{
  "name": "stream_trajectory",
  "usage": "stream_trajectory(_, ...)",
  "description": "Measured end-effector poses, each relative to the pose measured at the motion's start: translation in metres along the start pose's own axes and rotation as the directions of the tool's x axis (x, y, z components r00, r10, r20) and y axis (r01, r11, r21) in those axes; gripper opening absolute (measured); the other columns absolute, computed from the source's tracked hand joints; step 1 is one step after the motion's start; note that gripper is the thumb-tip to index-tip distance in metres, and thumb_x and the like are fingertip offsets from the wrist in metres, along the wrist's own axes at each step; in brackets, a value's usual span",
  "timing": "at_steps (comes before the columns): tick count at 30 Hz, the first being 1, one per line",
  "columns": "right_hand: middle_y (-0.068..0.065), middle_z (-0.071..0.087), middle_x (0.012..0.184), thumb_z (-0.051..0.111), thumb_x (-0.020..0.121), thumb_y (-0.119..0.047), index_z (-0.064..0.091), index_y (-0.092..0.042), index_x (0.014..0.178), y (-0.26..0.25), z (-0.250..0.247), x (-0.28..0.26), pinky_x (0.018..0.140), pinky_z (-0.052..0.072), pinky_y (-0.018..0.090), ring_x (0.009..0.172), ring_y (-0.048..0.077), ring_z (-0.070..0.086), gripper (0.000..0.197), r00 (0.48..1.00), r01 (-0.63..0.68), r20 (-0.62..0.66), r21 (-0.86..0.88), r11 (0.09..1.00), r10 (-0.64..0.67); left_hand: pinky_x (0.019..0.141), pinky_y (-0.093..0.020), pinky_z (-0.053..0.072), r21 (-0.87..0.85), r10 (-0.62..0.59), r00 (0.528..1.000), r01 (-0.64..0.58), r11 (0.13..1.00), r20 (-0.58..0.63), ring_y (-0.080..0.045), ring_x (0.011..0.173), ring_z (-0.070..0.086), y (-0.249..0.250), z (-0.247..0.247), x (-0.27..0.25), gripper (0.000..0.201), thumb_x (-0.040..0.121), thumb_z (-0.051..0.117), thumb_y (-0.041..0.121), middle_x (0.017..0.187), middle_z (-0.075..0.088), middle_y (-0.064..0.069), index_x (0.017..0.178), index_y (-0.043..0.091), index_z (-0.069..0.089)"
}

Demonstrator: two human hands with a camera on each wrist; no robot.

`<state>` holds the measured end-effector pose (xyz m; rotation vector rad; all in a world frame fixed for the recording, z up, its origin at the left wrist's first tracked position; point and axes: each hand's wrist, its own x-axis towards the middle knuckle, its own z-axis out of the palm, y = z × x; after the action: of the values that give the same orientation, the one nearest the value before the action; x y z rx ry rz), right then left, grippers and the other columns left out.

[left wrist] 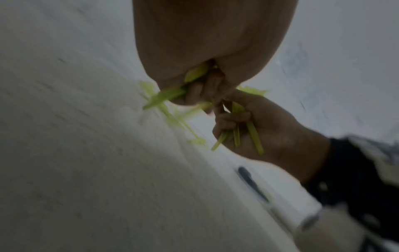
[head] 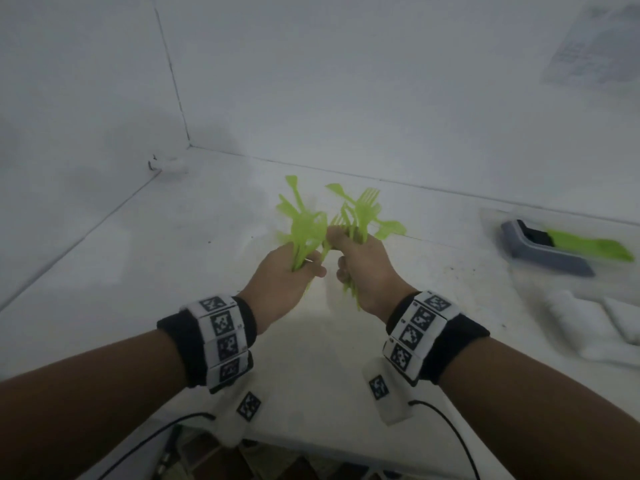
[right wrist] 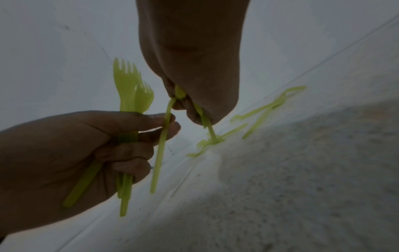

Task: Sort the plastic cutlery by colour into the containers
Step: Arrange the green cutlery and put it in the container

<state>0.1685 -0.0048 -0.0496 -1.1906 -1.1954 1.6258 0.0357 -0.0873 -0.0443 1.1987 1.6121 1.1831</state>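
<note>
Left grip [head: 284,271] clamped on green cutlery bunch [head: 304,223], right grip [head: 363,268] clamped on second green bunch [head: 360,216] just beside it, above surface [head: 138,271].

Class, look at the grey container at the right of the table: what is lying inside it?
Inside the grey container lies green cutlery, its far end poking out over the rim, beside a black patch. The picture is blurred there, so the number and type of pieces cannot be told.

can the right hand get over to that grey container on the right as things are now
Probably yes. The grey container sits on the white table to the right of the right hand, with nothing showing between them. But that hand's grip is full of green cutlery, so it could only drop pieces in.
</note>
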Motion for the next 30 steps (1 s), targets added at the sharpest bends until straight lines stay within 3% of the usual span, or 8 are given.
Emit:
stream_trajectory(4,-0.002,0.059,0.081,0.07,0.098,-0.03,0.077,-0.015,0.1,-0.006,-0.041,0.0,0.052,0.032,0.028,0.051,0.009,0.033,0.016,0.978,0.047,-0.204,-0.009,0.999,-0.048,0.066,-0.032,0.037,-0.142,-0.092,0.995,0.086,0.986,-0.038,-0.015,0.067,0.044,0.01,0.027,0.002,0.03,0.103,0.052,0.03,0.096,0.054,-0.003,0.124,0.013,0.04)
stream_trajectory(7,0.01,0.054,0.083,0.076,0.094,-0.029,0.076,-0.01,0.097,-0.01,-0.073,0.0,0.05,0.026,0.03,0.049,0.011,0.026,0.019,0.965,0.055,-0.259,0.053,0.997,-0.039,0.06,-0.029,0.036,-0.193,-0.126,0.992,0.123,0.974,-0.004,-0.015,0.063,0.04,0.017,0.042,0.01,0.023,0.105,0.044,0.03,0.103,0.057,-0.002,0.116,0.009,0.042)
stream_trajectory(10,0.011,0.046,0.095,0.08,0.09,-0.03,0.074,-0.005,0.101,-0.012,-0.09,-0.005,0.05,0.026,0.031,0.05,0.012,0.026,0.028,0.975,0.07,-0.216,0.118,0.991,-0.043,0.06,-0.028,0.039,-0.165,-0.068,0.998,0.064,0.984,-0.016,-0.015,0.062,0.043,0.023,0.058,0.018,0.017,0.106,0.047,0.027,0.096,0.059,-0.003,0.093,0.016,0.041)
stream_trajectory(14,0.01,0.043,0.097,0.08,0.09,-0.03,0.073,0.002,0.108,-0.016,-0.101,-0.013,0.049,0.028,0.028,0.052,0.013,0.027,0.037,0.99,0.082,-0.125,0.136,0.987,-0.065,0.069,-0.039,0.048,-0.056,0.015,0.999,-0.018,0.998,-0.038,-0.018,0.064,0.059,0.029,0.081,0.026,0.026,0.1,0.059,0.017,0.092,0.062,-0.013,0.086,0.018,0.037)
stream_trajectory(17,0.011,0.039,0.082,0.078,0.092,-0.026,0.072,-0.012,0.088,-0.021,-0.112,-0.018,0.051,0.024,0.032,0.052,0.014,0.025,0.016,0.993,0.08,-0.101,0.129,0.988,-0.067,0.062,-0.03,0.053,-0.136,0.006,1.0,-0.009,0.991,-0.023,-0.017,0.069,0.066,0.036,0.104,0.026,0.021,0.101,0.057,0.011,0.097,0.068,-0.019,0.088,0.01,0.041)
stream_trajectory(20,0.003,0.043,0.063,0.074,0.096,-0.024,0.068,-0.012,0.085,-0.024,-0.129,-0.023,0.05,0.027,0.03,0.05,0.015,0.027,0.018,0.993,0.066,-0.107,0.099,0.993,-0.056,0.065,-0.026,0.057,-0.197,-0.001,1.0,0.005,0.98,0.022,-0.023,0.081,0.073,0.046,0.128,0.022,0.017,0.103,0.056,0.014,0.104,0.072,-0.018,0.103,-0.003,0.053)
stream_trajectory(26,0.002,0.054,0.069,0.07,0.098,-0.028,0.071,-0.011,0.09,-0.023,-0.163,-0.029,0.049,0.032,0.026,0.05,0.013,0.034,0.019,0.996,0.071,-0.056,0.086,0.994,-0.067,0.07,-0.03,0.058,-0.224,-0.002,0.997,0.021,0.974,0.084,-0.026,0.083,0.077,0.063,0.162,0.008,0.017,0.106,0.053,0.02,0.101,0.077,-0.007,0.11,0.006,0.06)
stream_trajectory(30,-0.006,0.055,0.061,0.067,0.1,-0.027,0.072,-0.014,0.09,-0.022,-0.179,-0.032,0.05,0.033,0.025,0.049,0.011,0.036,0.017,0.996,0.066,-0.065,0.087,0.994,-0.061,0.072,-0.034,0.059,-0.188,0.003,0.995,0.017,0.982,0.101,-0.026,0.083,0.077,0.063,0.176,0.005,0.027,0.107,0.051,0.023,0.102,0.077,-0.011,0.114,-0.003,0.056)
